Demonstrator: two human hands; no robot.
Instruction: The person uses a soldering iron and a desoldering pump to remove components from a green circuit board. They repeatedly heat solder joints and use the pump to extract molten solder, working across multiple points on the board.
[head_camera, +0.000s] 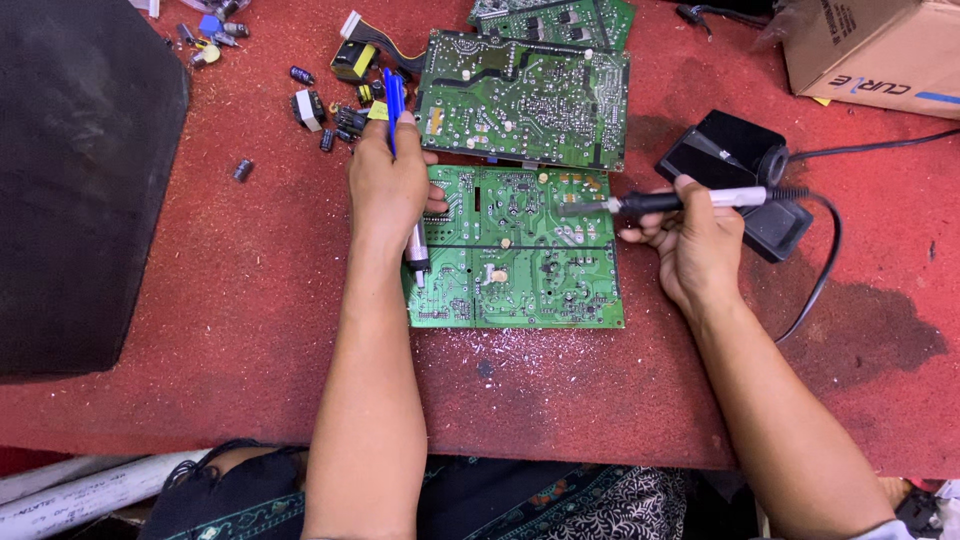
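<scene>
Two hands work over a green circuit board (515, 250) on the red counter (250, 300): left hand (388, 185) grips a blue-handled tool (395, 100), right hand (690, 240) grips a soldering iron (660, 203) whose tip touches the board.

A soldering iron (660, 203) was held by the right hand (690, 245) at three o'clock over the circuit board (520, 270); a blue tool (395, 100) was gripped by the left hand (388, 185).
</scene>
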